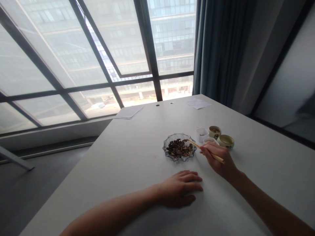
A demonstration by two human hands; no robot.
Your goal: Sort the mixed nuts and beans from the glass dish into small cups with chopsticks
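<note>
My right hand grips a pair of wooden chopsticks, their tips at the right side of a scalloped clear glass bowl. Small dark brown dried pieces fill the bowl; their kind is too small to tell. Whether the tips pinch a piece I cannot make out. Just beyond my right hand is a small white cup, partly hidden by it. My left hand rests on the table in front of the bowl, fingers stretched out and holding nothing.
A square white container with a little something dark inside stands behind the hand. Beside it are two beige-green cups, one farther back and one nearer. Paper sheets and another sheet lie at the far end of the white table.
</note>
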